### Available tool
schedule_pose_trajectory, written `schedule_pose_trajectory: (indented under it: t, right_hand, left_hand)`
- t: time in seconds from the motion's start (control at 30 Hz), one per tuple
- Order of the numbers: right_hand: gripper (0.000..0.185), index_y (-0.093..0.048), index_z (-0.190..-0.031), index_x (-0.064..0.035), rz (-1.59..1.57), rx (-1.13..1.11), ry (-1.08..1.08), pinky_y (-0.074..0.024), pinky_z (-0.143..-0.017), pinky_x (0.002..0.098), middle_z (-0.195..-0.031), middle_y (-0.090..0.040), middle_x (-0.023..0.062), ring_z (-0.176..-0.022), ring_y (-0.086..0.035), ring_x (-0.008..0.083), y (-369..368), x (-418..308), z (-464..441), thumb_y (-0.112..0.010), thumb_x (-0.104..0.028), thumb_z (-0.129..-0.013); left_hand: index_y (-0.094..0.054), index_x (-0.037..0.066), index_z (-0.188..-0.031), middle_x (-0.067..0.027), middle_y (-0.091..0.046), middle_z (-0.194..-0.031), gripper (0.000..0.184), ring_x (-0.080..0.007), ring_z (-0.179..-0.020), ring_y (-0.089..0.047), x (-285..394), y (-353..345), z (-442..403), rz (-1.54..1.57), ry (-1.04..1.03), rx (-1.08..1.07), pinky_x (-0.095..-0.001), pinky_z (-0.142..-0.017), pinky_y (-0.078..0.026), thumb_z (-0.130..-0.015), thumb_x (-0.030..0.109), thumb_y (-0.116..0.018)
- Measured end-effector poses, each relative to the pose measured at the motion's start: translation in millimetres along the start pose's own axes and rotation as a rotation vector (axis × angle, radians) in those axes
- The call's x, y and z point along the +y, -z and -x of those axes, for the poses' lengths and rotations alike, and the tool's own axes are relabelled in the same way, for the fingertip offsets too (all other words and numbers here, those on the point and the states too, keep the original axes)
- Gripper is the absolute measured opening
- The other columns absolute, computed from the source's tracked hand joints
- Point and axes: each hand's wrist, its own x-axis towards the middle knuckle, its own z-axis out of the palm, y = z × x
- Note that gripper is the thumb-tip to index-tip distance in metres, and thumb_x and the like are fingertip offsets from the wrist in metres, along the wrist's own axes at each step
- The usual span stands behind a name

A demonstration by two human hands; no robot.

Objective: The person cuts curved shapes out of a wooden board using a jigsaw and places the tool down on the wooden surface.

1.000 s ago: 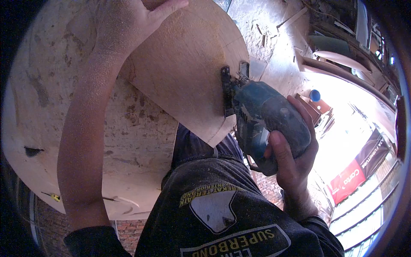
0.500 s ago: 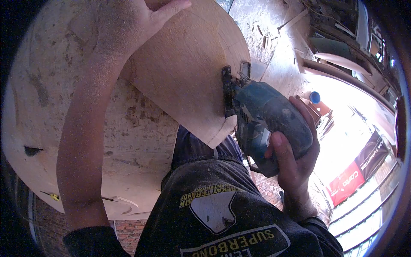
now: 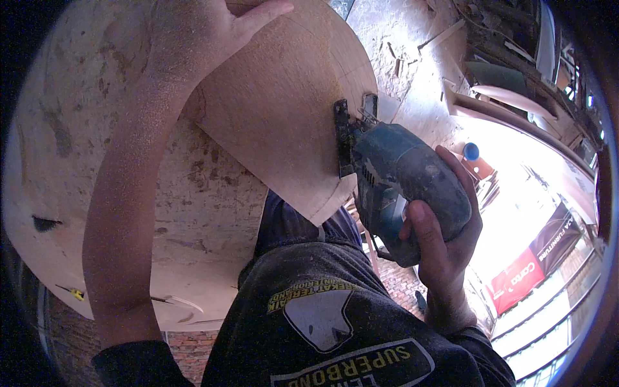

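A teal jigsaw [image 3: 412, 171], dusty and worn, is gripped by my right hand [image 3: 445, 245], whose fingers wrap round its handle. Its dark base plate rests on a thin plywood piece [image 3: 277, 116] near the right edge. That piece has a curved outline, a pointed lower corner and a drawn line by its rim. On its upper left lies my left hand [image 3: 200, 32], thumb stretched out over the wood; the other fingers are cut off by the top of the view. Sawdust coats the left wrist and forearm. The blade is hidden.
Beneath the plywood piece is a larger stained board [image 3: 193, 187] with a dark hole at left. A small yellow object [image 3: 78, 295] sits at its lower left edge. Wood offcuts [image 3: 516, 97] are piled at upper right. A blue round object [image 3: 471, 151] and a red banner [image 3: 518, 279] are at right.
The jigsaw and both hands keep nearly the same place on the plywood. The surroundings shift slightly leftward in view.
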Motion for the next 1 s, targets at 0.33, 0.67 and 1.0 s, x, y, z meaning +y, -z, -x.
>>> schedule_pose_trajectory:
  t: [0.33, 0.67, 1.0]
  right_hand:
    - [0.073, -0.047, -0.15, 0.0063, 0.026, -0.005, 0.023, -0.0498, -0.062, 0.0245, -0.108, -0.069, 0.0156, -0.068, -0.063, 0.0122, 2, 0, -3, -0.074, -0.027, -0.091]
    - [0.074, -0.047, -0.15, 0.0052, 0.032, -0.015, 0.026, -0.0505, -0.061, 0.0238, -0.114, -0.068, 0.0176, -0.069, -0.064, 0.0123, 2, -4, -6, -0.075, -0.03, -0.092]
    - [0.074, -0.046, -0.151, 0.0037, 0.049, -0.024, 0.045, -0.0521, -0.061, 0.024, -0.115, -0.068, 0.0185, -0.07, -0.066, 0.0128, 3, -3, -8, -0.076, -0.032, -0.093]
  left_hand:
    - [-0.076, 0.001, -0.108, -0.0155, -0.067, -0.111, 0.049, -0.0359, -0.106, -0.066, -4, 0, 0, 0.106, -0.039, 0.026, -0.0452, -0.093, -0.056, -0.072, 0.03, -0.092]
    - [-0.076, 0.0, -0.106, -0.0144, -0.067, -0.112, 0.048, -0.0348, -0.108, -0.065, 0, -5, -2, 0.044, -0.012, 0.026, -0.0452, -0.094, -0.054, -0.072, 0.03, -0.091]
    - [-0.077, 0.001, -0.108, -0.0128, -0.066, -0.112, 0.048, -0.0341, -0.109, -0.065, -4, -6, -2, 0.073, 0.0, 0.01, -0.0458, -0.096, -0.054, -0.073, 0.03, -0.091]
